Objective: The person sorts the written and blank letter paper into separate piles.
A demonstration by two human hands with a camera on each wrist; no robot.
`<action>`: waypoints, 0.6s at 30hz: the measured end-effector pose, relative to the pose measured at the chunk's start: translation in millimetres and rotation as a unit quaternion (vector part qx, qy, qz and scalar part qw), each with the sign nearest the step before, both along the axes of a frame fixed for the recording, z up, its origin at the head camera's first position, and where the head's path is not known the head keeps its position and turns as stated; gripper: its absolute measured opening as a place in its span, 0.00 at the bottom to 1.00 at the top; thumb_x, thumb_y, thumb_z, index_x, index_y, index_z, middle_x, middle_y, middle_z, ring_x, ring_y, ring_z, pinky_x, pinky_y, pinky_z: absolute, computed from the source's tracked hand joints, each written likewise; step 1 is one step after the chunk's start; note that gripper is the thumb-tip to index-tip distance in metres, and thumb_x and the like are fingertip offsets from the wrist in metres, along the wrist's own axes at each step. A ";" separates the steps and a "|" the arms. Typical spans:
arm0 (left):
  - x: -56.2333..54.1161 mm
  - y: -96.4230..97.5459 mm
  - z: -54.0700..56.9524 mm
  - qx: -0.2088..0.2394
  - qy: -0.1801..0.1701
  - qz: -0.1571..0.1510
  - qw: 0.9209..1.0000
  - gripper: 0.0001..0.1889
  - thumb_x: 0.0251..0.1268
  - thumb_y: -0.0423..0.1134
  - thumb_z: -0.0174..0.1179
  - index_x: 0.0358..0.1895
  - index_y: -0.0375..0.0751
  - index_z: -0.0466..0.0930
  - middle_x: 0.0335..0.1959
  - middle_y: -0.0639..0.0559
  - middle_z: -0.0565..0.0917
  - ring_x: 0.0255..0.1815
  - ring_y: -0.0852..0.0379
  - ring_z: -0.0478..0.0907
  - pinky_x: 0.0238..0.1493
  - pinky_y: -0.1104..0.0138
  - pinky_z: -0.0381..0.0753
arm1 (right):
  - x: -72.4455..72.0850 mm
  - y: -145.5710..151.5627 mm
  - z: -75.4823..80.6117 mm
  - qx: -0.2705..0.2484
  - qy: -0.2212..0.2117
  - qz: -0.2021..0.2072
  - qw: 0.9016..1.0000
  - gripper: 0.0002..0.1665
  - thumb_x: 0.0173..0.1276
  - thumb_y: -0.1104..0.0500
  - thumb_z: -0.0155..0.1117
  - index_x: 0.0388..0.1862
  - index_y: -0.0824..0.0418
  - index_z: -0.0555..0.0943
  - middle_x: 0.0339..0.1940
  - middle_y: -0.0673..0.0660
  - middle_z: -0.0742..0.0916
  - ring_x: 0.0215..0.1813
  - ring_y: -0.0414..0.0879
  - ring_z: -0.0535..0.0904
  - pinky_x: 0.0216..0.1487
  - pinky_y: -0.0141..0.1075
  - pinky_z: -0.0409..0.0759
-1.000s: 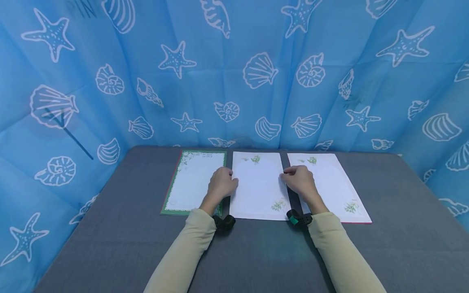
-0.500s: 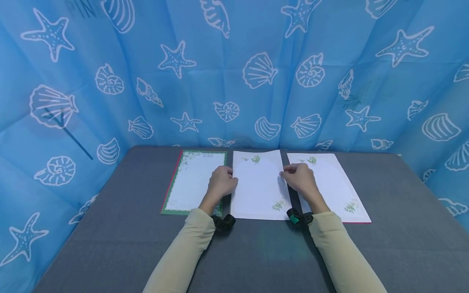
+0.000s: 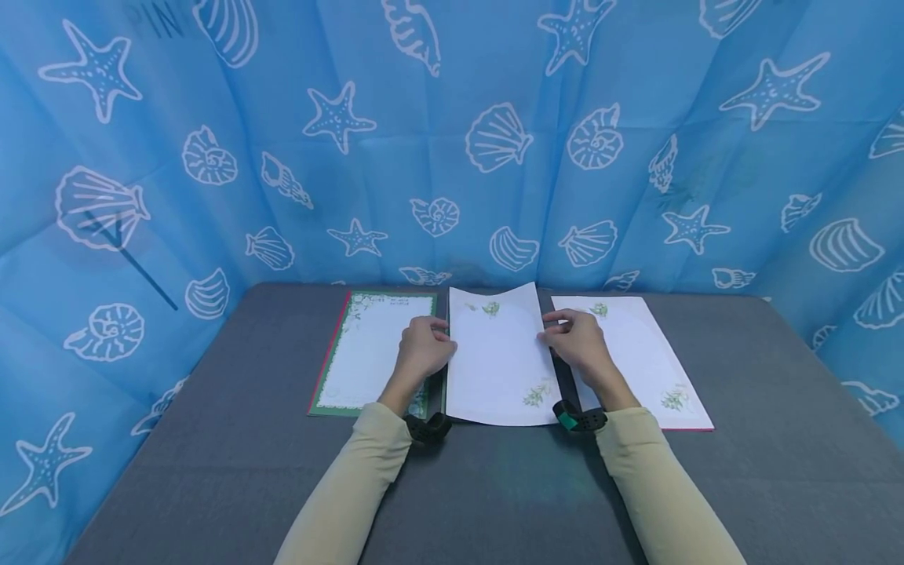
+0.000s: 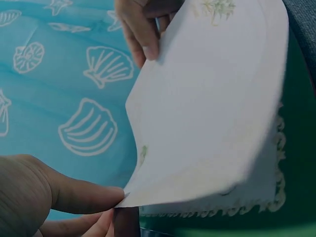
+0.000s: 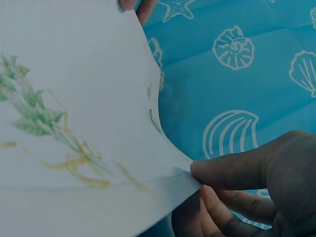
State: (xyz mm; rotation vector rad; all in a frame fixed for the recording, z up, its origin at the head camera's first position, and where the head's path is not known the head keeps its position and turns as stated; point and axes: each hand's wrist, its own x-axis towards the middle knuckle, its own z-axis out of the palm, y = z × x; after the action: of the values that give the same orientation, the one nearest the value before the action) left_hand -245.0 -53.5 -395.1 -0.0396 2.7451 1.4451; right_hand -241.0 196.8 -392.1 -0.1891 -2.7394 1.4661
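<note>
A white sheet of paper (image 3: 501, 361) with green leaf sprigs, the middle one of three, bows between my hands with its far edge raised. My left hand (image 3: 424, 349) pinches its left edge between thumb and fingers. At its right edge, my right hand (image 3: 579, 345) pinches it the same way. In the left wrist view, a green-bordered sheet (image 4: 276, 195) with a white scalloped edge shows beneath the raised paper (image 4: 212, 98). The right wrist view has my right thumb (image 5: 227, 170) on top of the paper's edge, fingers below.
Left of the middle sheet lies a green-bordered white sheet (image 3: 370, 353) with red along its left side. Another sprig-printed white sheet (image 3: 632, 353) lies to the right, red at its front edge. A grey cloth (image 3: 494, 502) covers the table; a blue seashell curtain (image 3: 395, 180) hangs behind.
The middle sheet has risen off its flat position, its far edge now higher and curved and its near edge bowed. Both hands keep their pinch with little movement.
</note>
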 end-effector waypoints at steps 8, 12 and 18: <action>1.4 -0.1 6.2 0.040 -0.013 -0.010 0.999 0.18 0.66 0.32 0.65 0.58 0.35 0.83 0.30 0.50 0.87 0.26 0.53 0.85 0.36 0.58 0.84 | 2.0 10.6 4.7 -0.027 -0.008 -0.007 1.000 0.21 0.72 0.63 0.63 0.60 0.73 0.79 0.45 0.66 0.86 0.38 0.48 0.83 0.38 0.34 0.83; 3.2 3.8 7.4 0.072 -0.008 -0.031 0.997 0.18 0.67 0.31 0.65 0.59 0.34 0.82 0.33 0.48 0.87 0.26 0.50 0.86 0.33 0.59 0.85 | 3.4 17.6 9.9 -0.038 -0.002 -0.005 0.999 0.21 0.72 0.63 0.63 0.59 0.73 0.79 0.46 0.68 0.86 0.38 0.47 0.84 0.37 0.33 0.83; 5.6 16.4 7.1 0.098 -0.009 -0.039 0.994 0.17 0.68 0.31 0.64 0.59 0.34 0.81 0.38 0.44 0.87 0.24 0.53 0.85 0.29 0.61 0.85 | 7.5 28.8 17.5 -0.037 0.001 -0.015 0.999 0.21 0.72 0.61 0.63 0.60 0.72 0.80 0.48 0.69 0.86 0.41 0.50 0.84 0.41 0.35 0.85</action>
State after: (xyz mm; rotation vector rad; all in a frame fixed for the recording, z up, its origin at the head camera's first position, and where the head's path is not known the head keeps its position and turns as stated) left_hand -239.5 -37.1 -388.0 0.0586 2.5468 1.6741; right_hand -233.5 225.6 -374.6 -0.2284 -2.6710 1.5611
